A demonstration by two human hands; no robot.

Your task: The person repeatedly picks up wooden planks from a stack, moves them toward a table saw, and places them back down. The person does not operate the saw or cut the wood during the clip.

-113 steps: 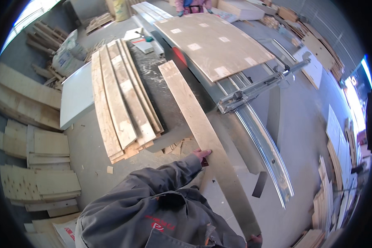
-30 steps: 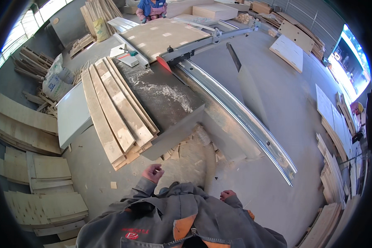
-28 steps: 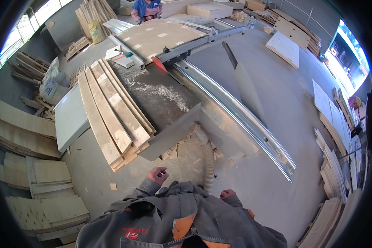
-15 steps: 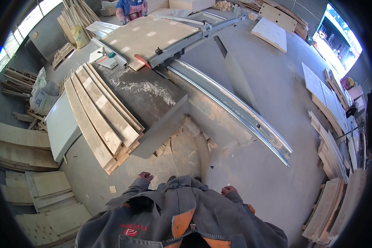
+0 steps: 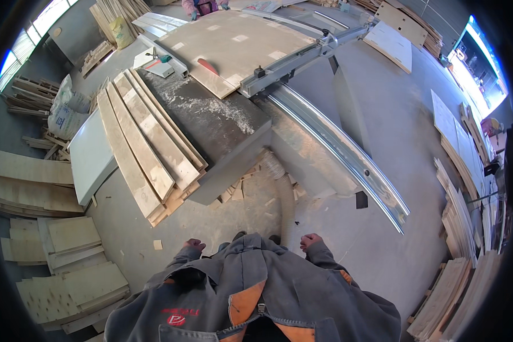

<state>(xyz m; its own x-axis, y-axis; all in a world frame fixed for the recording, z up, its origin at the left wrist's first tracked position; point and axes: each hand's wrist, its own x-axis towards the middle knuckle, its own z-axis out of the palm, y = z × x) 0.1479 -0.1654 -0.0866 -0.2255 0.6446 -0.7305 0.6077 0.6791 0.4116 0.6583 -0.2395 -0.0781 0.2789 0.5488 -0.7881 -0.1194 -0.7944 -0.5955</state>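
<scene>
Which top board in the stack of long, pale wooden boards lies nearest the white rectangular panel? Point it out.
The leftmost long, pale wooden board; every other top board lies right of it, toward the white dust.

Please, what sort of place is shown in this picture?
Probably a woodworking shop: it has a sliding table saw with a large wooden panel on it, stacked wooden planks, and sawdust.

Red logo (image 5: 176, 320) on jkt (image 5: 211, 296), blue txt (image 5: 68, 122) on sack (image 5: 77, 104).
</scene>
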